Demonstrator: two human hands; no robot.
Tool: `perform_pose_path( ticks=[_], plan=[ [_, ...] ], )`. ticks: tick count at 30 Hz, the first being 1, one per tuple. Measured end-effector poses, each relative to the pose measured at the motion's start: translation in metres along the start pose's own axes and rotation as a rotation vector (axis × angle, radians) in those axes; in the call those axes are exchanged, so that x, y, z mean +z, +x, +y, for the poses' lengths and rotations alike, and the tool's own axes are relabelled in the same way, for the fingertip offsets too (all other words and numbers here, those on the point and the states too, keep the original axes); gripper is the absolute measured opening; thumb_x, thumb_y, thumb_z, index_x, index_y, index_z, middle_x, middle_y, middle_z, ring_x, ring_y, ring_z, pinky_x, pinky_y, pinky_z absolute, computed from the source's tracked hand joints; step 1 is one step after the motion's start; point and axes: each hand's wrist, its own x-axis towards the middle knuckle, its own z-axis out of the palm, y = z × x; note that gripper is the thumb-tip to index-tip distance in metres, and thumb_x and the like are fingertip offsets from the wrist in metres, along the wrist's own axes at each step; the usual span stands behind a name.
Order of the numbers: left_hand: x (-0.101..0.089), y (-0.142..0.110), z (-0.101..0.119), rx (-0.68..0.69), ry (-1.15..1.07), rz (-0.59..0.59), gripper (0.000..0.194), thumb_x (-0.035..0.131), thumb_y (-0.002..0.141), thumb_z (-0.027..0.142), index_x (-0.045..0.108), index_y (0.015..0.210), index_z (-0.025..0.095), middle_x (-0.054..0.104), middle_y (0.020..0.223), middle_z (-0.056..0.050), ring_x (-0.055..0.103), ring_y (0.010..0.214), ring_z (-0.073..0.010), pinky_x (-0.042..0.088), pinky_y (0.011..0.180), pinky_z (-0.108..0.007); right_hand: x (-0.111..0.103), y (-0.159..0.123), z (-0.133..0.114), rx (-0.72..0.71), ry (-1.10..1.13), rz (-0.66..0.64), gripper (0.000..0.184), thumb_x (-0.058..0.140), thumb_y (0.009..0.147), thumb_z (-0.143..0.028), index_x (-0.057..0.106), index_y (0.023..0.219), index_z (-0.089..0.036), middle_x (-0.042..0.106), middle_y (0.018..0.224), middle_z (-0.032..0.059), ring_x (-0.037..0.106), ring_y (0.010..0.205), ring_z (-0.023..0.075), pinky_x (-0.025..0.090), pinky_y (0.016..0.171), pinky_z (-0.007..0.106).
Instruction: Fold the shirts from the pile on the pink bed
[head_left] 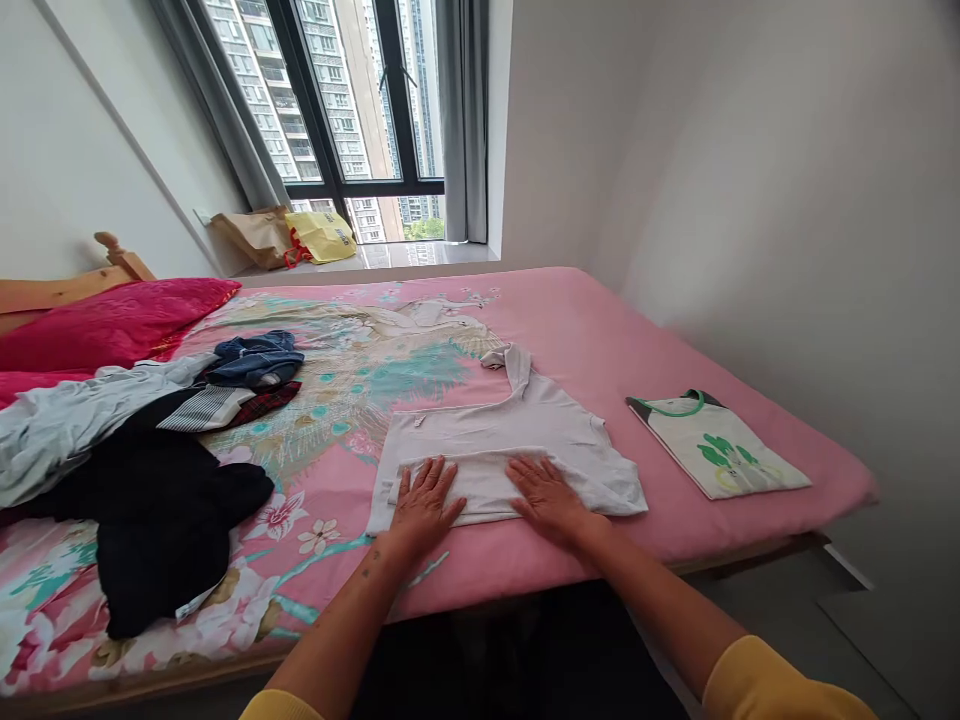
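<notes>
A white T-shirt (510, 430) lies on the pink bed in front of me, its near side folded over on itself. Flat on the folded layer, toward the left end of the shirt, rests my left hand (427, 500), fingers spread. My right hand (547, 498) presses on the same layer further right, also with its fingers stretched out. Neither hand grips the cloth. At the far side of the shirt one sleeve sticks up in a crumpled loop.
To the right sits a folded white shirt (731, 455) with a green print. A pile of clothes, with a black garment (165, 520) and blue denim (255, 360), covers the bed's left. Behind it is a red pillow (112, 325). Bags (322, 236) stand on the windowsill.
</notes>
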Motion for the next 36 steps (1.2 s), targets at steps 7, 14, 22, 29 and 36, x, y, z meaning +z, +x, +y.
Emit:
perform_pose_path(
  ticks=[7,14,22,29,36],
  plan=[
    [0.007,-0.001,-0.005,-0.005,0.003,0.030,0.059,0.034,0.089,0.053,0.032,0.141,0.027,0.025,0.151,-0.005,0.018,0.140,-0.0252,0.005,0.112,-0.052,-0.028,-0.058,0.088,0.303,0.064,0.350,0.041,0.032,0.091,-0.038,0.057,0.118,-0.019,0.057,0.124,0.0101,0.047,0.120,0.0234,0.033,0.103,0.046],
    [-0.005,-0.001,-0.004,0.018,-0.025,-0.012,0.064,0.042,0.085,0.055,0.033,0.141,0.026,0.024,0.151,-0.008,0.018,0.139,-0.0276,0.007,0.111,-0.054,-0.036,-0.095,0.062,0.063,0.004,0.351,0.051,0.050,0.065,-0.013,0.054,0.116,-0.020,0.051,0.129,0.0082,0.037,0.127,0.0258,0.025,0.107,0.047],
    [-0.014,-0.019,0.016,0.217,-0.078,0.161,0.041,0.049,0.085,0.035,0.052,0.125,0.024,0.044,0.140,-0.008,0.036,0.132,-0.0247,0.022,0.111,-0.047,-0.022,-0.099,0.066,0.156,0.053,0.543,0.016,0.045,0.087,-0.022,0.060,0.093,-0.019,0.063,0.102,0.0075,0.052,0.104,0.0208,0.037,0.096,0.038],
    [-0.018,-0.015,0.124,0.410,-0.305,0.122,0.032,0.044,0.088,0.036,0.057,0.116,0.025,0.062,0.112,-0.009,0.055,0.105,-0.0226,0.041,0.094,-0.040,-0.028,-0.099,0.062,0.219,0.033,0.591,0.015,0.047,0.087,-0.025,0.061,0.092,-0.020,0.064,0.102,0.0062,0.052,0.104,0.0212,0.033,0.097,0.040],
    [0.022,-0.004,0.195,0.561,-0.262,0.089,0.063,0.043,0.087,0.044,0.030,0.141,0.014,0.036,0.145,-0.013,0.029,0.135,-0.0272,0.023,0.111,-0.045,-0.033,-0.101,0.056,0.238,0.036,0.600,0.018,0.045,0.089,-0.025,0.062,0.094,-0.021,0.064,0.104,0.0068,0.052,0.106,0.0215,0.031,0.100,0.043]
  ],
)
